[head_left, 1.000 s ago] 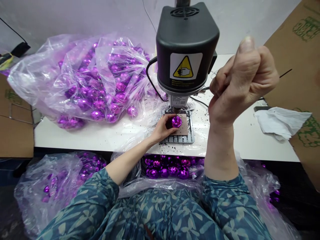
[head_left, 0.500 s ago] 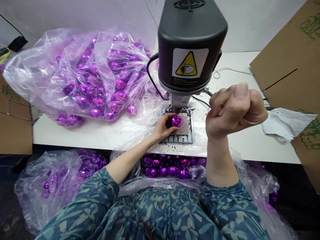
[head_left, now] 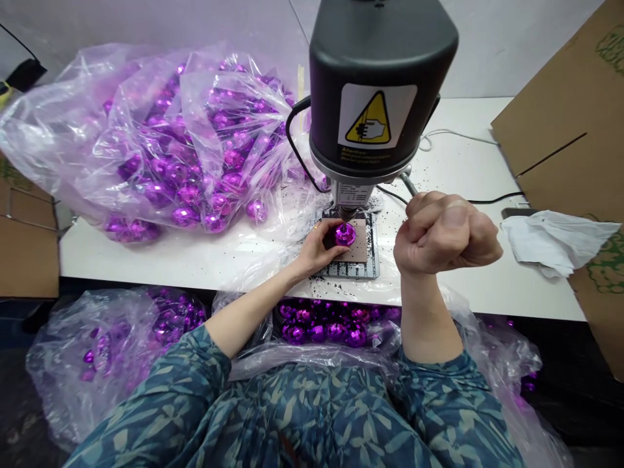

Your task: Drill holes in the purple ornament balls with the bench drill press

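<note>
A shiny purple faceted ball [head_left: 345, 234] rests on a brown board under the black drill press [head_left: 380, 71]. My left hand [head_left: 319, 247] grips it from the left between thumb and fingers. The press's spindle comes down right over the ball's top. On the right, my right hand [head_left: 444, 233] is closed in a fist around the end of the press's metal lever [head_left: 408, 183]; the knob itself is hidden inside the fingers. Below the brown board [head_left: 361, 250] lies the slotted metal base [head_left: 374, 263], with dark shavings scattered about it.
A large clear bag [head_left: 195, 149] full of purple balls lies on the left of the white table [head_left: 146, 260]. Another open bag of purple balls [head_left: 336, 331] hangs below the front edge. Cardboard [head_left: 560, 136] and a white cloth [head_left: 558, 240] are at the right.
My right hand has come down and slightly left with the lever. My left hand still holds the ball in the same place. The view has shifted a little.
</note>
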